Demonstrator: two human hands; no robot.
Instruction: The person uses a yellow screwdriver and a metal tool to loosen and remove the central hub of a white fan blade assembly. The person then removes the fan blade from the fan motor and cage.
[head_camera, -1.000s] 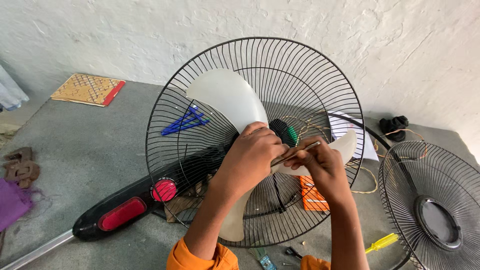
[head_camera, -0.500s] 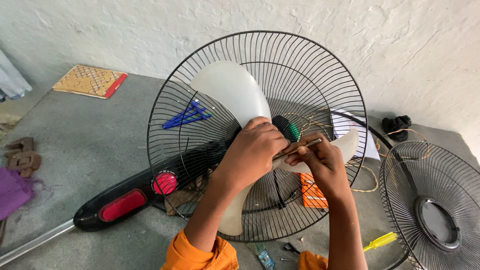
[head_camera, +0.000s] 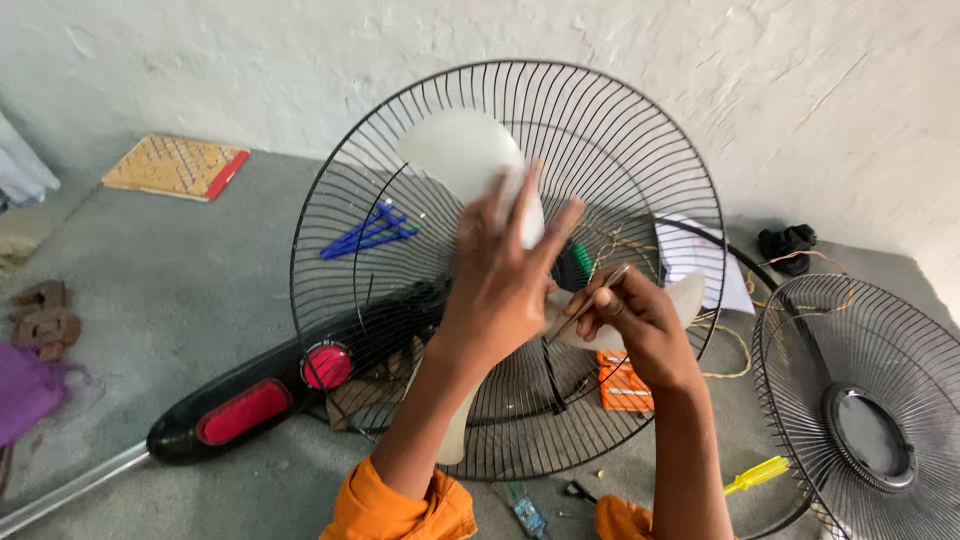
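Observation:
A pedestal fan lies on a grey floor with its black wire rear guard (head_camera: 420, 180) upright and translucent white blades (head_camera: 455, 150) in front of it. My left hand (head_camera: 505, 270) is raised over the fan hub with fingers spread, touching the upper blade. My right hand (head_camera: 630, 320) pinches a thin metal tool (head_camera: 590, 300), its tip pointing toward the hub, which my left hand hides. A green part (head_camera: 582, 258) shows just beyond the hub.
The fan's black base with red buttons (head_camera: 240, 410) lies at lower left. A second wire guard (head_camera: 865, 410) sits at right, a yellow screwdriver (head_camera: 757, 474) and an orange box (head_camera: 620, 385) nearby. A woven mat (head_camera: 175, 165), blue clips (head_camera: 368, 232), papers (head_camera: 700, 260) and cloths (head_camera: 35, 350) lie around.
My left hand has lifted off the hub and opened its fingers against the upper blade. The right hand keeps the thin tool near the hub. The view has shifted slightly.

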